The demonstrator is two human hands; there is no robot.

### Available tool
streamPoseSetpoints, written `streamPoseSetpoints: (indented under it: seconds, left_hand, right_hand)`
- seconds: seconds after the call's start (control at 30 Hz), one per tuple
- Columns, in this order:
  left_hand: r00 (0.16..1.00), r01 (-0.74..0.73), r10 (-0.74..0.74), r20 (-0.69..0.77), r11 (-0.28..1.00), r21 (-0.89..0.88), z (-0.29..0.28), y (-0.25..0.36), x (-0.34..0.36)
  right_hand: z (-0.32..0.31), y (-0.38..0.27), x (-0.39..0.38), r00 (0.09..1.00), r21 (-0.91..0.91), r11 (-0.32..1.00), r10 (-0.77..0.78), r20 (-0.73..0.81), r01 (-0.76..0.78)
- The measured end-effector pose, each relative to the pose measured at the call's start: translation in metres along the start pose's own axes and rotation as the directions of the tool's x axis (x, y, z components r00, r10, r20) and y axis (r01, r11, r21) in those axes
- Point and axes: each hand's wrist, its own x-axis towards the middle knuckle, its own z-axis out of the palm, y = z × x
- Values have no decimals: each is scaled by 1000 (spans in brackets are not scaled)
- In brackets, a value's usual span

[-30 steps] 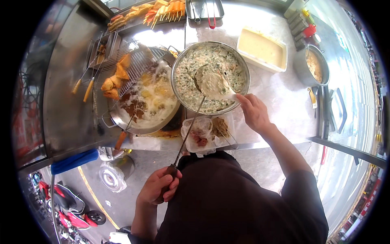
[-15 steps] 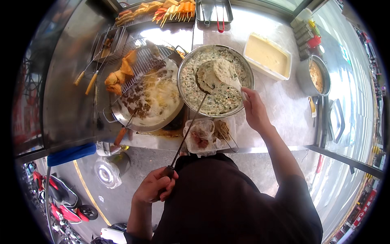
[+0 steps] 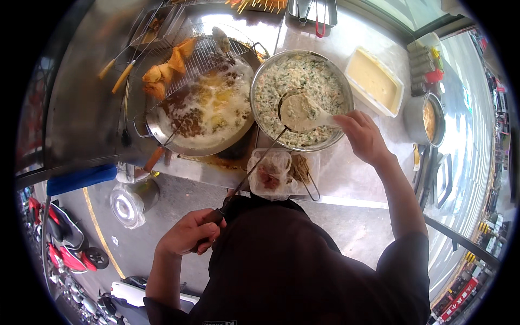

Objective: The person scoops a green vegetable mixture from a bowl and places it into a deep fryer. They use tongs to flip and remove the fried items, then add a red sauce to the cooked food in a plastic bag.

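Observation:
My left hand [image 3: 197,233] grips the dark handle of a long metal ladle [image 3: 260,160], whose round head is in a steel bowl [image 3: 273,76] of pale batter mixed with green bits. My right hand [image 3: 360,132] holds a white spatula [image 3: 319,120], its blade over the batter-coated ladle head. Left of the bowl is a pan [image 3: 211,119] of bubbling oil with a wire rack [image 3: 208,54] holding golden fried pieces [image 3: 165,73]. Below the bowl sits a white container [image 3: 260,168] with red and brown foods.
A rectangular tub of cream batter [image 3: 374,81] and a steel pot [image 3: 420,116] stand right, with small canisters [image 3: 422,59]. Skewers [image 3: 254,4] and a tray [image 3: 313,13] are at the back. Beyond the counter's near edge are a lidded bin [image 3: 130,203] and parked red scooters [image 3: 67,254].
The view has shifted and tilted. The spatula has moved lower over the ladle head within the bowl. My left hand still grips the handle.

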Motion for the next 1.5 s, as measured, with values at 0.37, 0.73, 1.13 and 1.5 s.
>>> streamPoseSetpoints:
  seconds: [0.37, 0.73, 1.13, 1.5]
  left_hand:
    - [998, 29, -16, -55, 972, 233, 5, 16, 0]
    - [995, 31, -16, -96, 987, 157, 5, 2, -2]
    - [990, 40, -14, -137, 981, 188, 12, 15, 10]
    - [996, 14, -11, -93, 999, 34, 10, 6, 15]
  right_hand:
    - [-10, 0, 62, 972, -125, 990, -33, 233, 63]
    - [-6, 37, 46, 891, 184, 876, 415, 186, -446]
    - [28, -38, 0, 878, 372, 848, 454, -149, -376]
    - [47, -62, -32, 849, 641, 627, 523, 76, -443]
